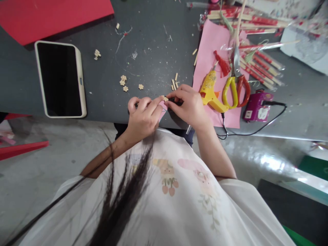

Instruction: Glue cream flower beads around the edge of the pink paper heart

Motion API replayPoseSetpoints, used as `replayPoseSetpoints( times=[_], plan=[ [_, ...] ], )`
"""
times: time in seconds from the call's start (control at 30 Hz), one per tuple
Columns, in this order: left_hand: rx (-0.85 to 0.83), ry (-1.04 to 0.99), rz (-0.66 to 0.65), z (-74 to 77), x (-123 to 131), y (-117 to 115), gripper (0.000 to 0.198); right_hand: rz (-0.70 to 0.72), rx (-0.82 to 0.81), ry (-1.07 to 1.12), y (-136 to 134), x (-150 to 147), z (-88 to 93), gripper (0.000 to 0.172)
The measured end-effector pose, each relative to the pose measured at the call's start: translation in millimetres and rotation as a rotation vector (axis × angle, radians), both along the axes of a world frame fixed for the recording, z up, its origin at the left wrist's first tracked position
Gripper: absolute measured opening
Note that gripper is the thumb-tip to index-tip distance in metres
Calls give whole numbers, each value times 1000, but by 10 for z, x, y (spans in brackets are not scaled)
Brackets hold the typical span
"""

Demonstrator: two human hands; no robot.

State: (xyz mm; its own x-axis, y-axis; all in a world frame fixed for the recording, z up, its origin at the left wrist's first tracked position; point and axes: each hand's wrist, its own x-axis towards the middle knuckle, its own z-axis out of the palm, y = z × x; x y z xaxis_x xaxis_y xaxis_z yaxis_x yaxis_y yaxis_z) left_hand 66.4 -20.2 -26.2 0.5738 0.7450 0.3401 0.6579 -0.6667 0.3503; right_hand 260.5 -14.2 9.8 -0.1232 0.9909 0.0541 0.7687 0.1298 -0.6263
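On my feed the right hand has thumb and forefinger pinched on a small beige flower piece over the worktop's near edge. The left hand curls beside it, forefinger at the piece; I can't tell whether it grips.

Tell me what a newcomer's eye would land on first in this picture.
Probably the bright yellow glue gun and the scissors with yellow and red handles, on the pink sheet right of centre. The big red sheet at upper left, above the white-edged phone, also stands out. At centre, the left hand and right hand meet at a small pale piece.
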Motion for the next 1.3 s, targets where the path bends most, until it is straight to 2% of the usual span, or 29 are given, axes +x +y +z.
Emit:
replayPoseSetpoints(
  times=[0.13, 0.33, 0.67, 0.97, 1.3],
  plan=[
    [-106, -72, -8, -23, -6, 2, 30, 7, 3, -12, -4, -2, -14, 9],
    [-57, -56, -27, -14, -13, -6, 23, 13, 3, -17, -11, 3, -20, 13],
    [-141, -60, -57, -9, -33, -2, 28, 23, -17, -16, 0, -9, -7, 9],
    [-192, -99, -42, 3, -29, -8, 29, -28, -28, -3, -75, 56, 68, 15],
    [-162, -76, -50, -13, -28, 0, 26, -6, -6, -21, -39, -40, -9, 13]
  ],
)
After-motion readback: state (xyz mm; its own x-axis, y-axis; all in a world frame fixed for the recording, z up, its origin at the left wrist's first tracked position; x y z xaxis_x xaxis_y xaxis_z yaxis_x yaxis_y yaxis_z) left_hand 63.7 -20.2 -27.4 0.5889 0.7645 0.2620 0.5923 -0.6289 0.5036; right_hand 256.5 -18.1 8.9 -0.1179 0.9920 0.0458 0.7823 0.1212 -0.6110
